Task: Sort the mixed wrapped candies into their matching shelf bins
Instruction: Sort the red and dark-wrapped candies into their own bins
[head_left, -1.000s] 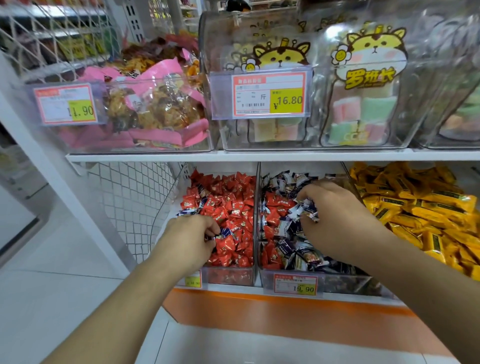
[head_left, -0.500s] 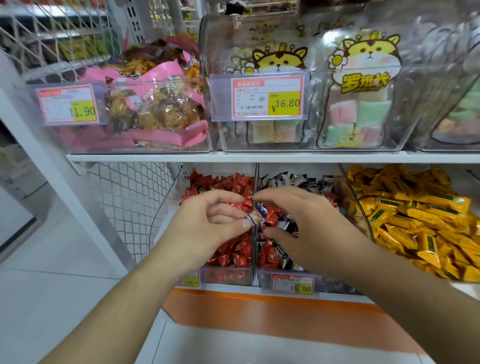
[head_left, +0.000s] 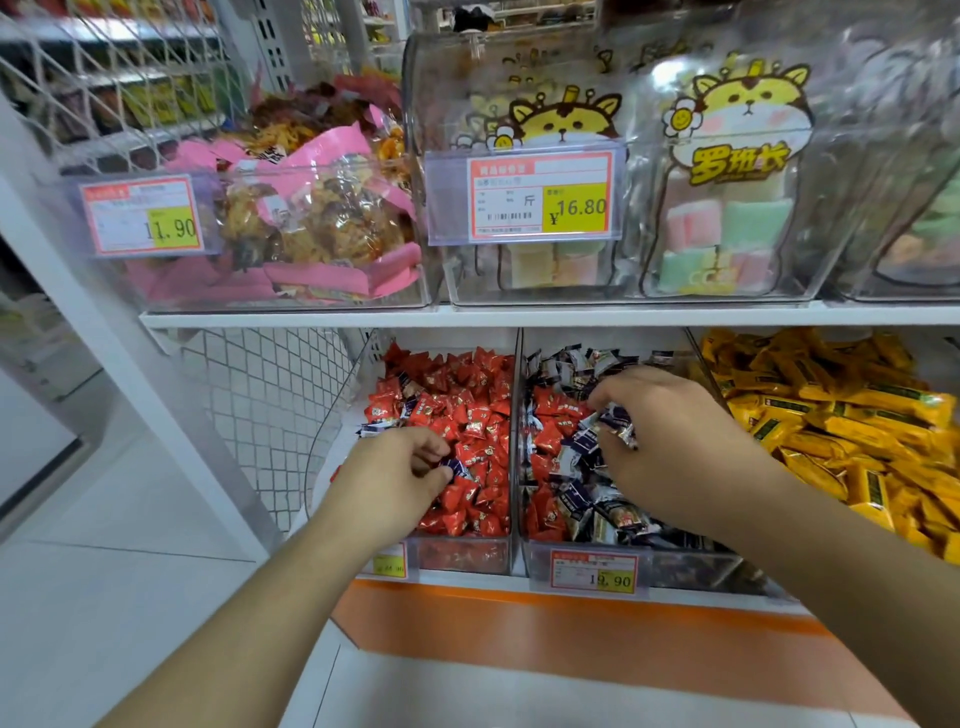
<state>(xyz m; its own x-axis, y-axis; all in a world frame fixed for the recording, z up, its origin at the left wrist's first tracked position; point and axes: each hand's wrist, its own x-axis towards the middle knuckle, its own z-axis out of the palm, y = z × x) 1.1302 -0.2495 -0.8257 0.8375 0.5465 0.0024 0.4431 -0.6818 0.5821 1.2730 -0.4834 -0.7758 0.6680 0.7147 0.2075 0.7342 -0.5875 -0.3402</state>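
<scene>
Two clear bins stand side by side on the lower shelf. The left bin (head_left: 462, 558) is filled with red wrapped candies (head_left: 480, 415) and a few dark blue ones. The middle bin (head_left: 691, 569) holds dark blue and white candies (head_left: 582, 364) mixed with red ones (head_left: 550, 410). My left hand (head_left: 389, 478) is over the left bin and pinches a dark blue candy (head_left: 454, 467) at its fingertips. My right hand (head_left: 670, 441) is over the middle bin, fingers curled round a dark blue candy (head_left: 615, 423).
A bin of yellow wrapped candies (head_left: 841, 415) sits to the right. The upper shelf (head_left: 467, 316) carries a bin of pink snack bags (head_left: 311, 228) and clear domed bins of pastel sweets (head_left: 722, 228). A white wire mesh panel (head_left: 260, 395) closes the left side.
My hands met at the divider between the bins half a second ago. They have since parted: the left back over the red bin, the right back over the middle bin.
</scene>
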